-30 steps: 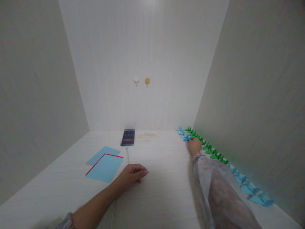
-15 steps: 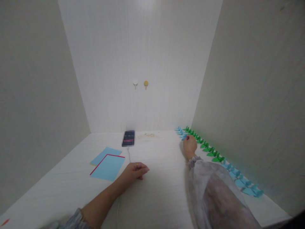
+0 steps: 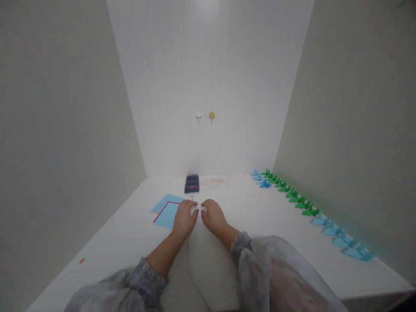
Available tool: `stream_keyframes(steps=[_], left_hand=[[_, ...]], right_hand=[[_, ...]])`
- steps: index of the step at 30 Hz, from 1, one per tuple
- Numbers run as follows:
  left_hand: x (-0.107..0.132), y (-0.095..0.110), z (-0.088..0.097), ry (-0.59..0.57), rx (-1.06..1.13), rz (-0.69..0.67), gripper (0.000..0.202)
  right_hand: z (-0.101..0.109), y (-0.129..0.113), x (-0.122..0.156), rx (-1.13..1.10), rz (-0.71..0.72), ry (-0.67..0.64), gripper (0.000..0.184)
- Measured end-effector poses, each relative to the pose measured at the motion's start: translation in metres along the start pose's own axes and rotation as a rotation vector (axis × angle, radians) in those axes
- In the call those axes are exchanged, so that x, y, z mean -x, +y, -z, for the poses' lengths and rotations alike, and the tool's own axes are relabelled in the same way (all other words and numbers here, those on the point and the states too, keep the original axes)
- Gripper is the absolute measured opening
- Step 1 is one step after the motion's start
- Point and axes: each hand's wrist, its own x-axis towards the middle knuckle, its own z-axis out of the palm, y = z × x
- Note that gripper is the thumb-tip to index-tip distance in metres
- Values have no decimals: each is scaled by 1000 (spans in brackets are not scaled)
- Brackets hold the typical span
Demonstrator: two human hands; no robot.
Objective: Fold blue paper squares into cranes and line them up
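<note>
My left hand (image 3: pixel 184 216) and my right hand (image 3: pixel 212 217) lie side by side on the white table (image 3: pixel 130 242), fingers curled and fingertips meeting. A white cable (image 3: pixel 192 197) runs from a dark phone (image 3: pixel 191 183) down between the two hands. Whether the fingers pinch the cable is hidden. Just left of my left hand lie two light blue paper sheets (image 3: pixel 166 210), the upper one with a red edge. A folded blue paper crane (image 3: pixel 265 184) stands far off at the back right.
A row of green paper cranes (image 3: pixel 289 193) and then blue cranes (image 3: pixel 341 239) lines the right wall. More blue cranes (image 3: pixel 257 175) sit at the back. Two small hooks (image 3: pixel 205 115) hang on the back wall. A tiny red scrap (image 3: pixel 81 261) lies front left.
My right hand has left the blue crane at the back right and come back to the middle. My left hand moved forward to meet it. The view has shifted left.
</note>
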Motion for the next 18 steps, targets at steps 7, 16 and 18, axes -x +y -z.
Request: stream_keyframes(steps=[7, 16, 18], left_hand=[[-5, -29, 6, -221, -532, 260, 43], [-7, -25, 2, -313, -648, 154, 40], [-6, -20, 2, -336, -668, 108, 36]], right_hand=[[13, 32, -5, 3, -60, -37, 24], [14, 25, -4, -29, 0, -102, 19], [14, 23, -3, -41, 22, -118, 19]])
